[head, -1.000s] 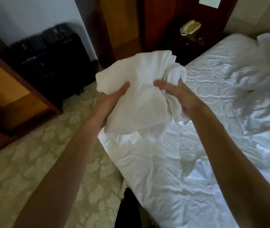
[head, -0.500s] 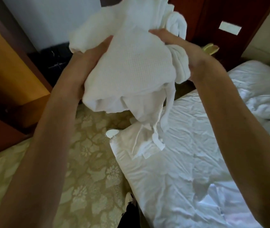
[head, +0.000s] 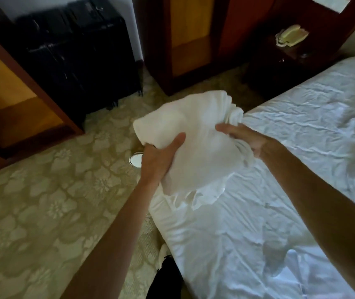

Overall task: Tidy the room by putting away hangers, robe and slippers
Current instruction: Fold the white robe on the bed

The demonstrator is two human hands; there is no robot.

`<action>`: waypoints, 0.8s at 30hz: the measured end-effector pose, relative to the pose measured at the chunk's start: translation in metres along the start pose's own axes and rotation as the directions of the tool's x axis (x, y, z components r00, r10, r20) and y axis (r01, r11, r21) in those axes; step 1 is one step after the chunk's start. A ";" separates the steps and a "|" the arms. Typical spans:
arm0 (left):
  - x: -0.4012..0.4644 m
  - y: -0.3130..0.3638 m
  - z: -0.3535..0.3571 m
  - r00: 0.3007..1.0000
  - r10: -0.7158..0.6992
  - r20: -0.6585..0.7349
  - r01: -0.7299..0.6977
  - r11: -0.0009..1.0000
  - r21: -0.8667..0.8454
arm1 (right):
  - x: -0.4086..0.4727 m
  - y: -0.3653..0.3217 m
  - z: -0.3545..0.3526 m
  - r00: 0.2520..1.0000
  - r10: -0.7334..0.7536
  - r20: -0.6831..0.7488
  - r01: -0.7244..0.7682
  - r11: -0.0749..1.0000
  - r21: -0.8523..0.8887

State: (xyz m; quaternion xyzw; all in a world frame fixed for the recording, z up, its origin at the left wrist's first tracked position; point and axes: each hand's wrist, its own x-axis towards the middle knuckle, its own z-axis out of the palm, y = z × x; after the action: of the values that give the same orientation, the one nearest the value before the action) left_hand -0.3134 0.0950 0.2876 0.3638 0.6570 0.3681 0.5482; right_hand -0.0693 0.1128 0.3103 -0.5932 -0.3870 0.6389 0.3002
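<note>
A bundled white robe is held up between both hands over the corner of the bed. My left hand grips its left underside, thumb on top of the cloth. My right hand grips its right side, where the fabric is bunched into a roll. Loose folds of the robe hang down and touch the sheet. A white slipper lies on the carpet just left of my left hand, partly hidden by it. No hangers are in view.
The bed with rumpled white sheets fills the right side. A black suitcase stands against the far wall, wooden wardrobe panels at left, a cabinet behind, and a phone on a dark nightstand. Patterned carpet covers the floor.
The robe was raised high half a second ago and has come back down to the bed corner, still held in both hands. The view tilted down again.
</note>
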 end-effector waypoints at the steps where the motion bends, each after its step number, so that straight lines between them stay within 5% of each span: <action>1: 0.015 -0.029 0.007 0.999 -0.038 0.000 0.038 0.999 0.002 | 0.018 0.022 -0.003 0.999 0.049 -0.003 -0.049 0.999 0.003; 8: 0.091 -0.184 0.038 0.970 -0.241 -0.022 0.242 0.970 0.023 | 0.130 0.175 -0.006 0.958 0.283 0.036 -0.282 0.959 -0.028; 12: 0.123 -0.239 0.045 0.959 -0.280 -0.043 0.282 0.958 0.055 | 0.166 0.230 -0.005 0.969 0.244 -0.038 -0.245 0.969 -0.038; 17: 0.155 -0.260 0.042 0.959 -0.282 -0.019 0.283 0.955 0.088 | 0.175 0.238 -0.010 0.981 0.137 -0.139 -0.153 0.982 -0.111; 21: 0.162 -0.260 0.032 0.899 -0.424 -0.106 0.437 0.856 0.277 | 0.177 0.234 -0.006 0.976 0.158 -0.148 -0.182 0.969 -0.165; 24: 0.168 -0.266 0.032 0.854 -0.517 -0.058 0.517 0.831 0.204 | 0.185 0.238 -0.010 0.978 0.192 -0.086 -0.205 0.961 -0.185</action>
State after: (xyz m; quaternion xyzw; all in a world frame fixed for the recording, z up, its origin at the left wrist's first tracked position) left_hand -0.3246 0.1222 -0.0270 0.2289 0.7663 0.1342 0.5851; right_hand -0.0631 0.1469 0.0107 -0.6766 -0.3753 0.6048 0.1885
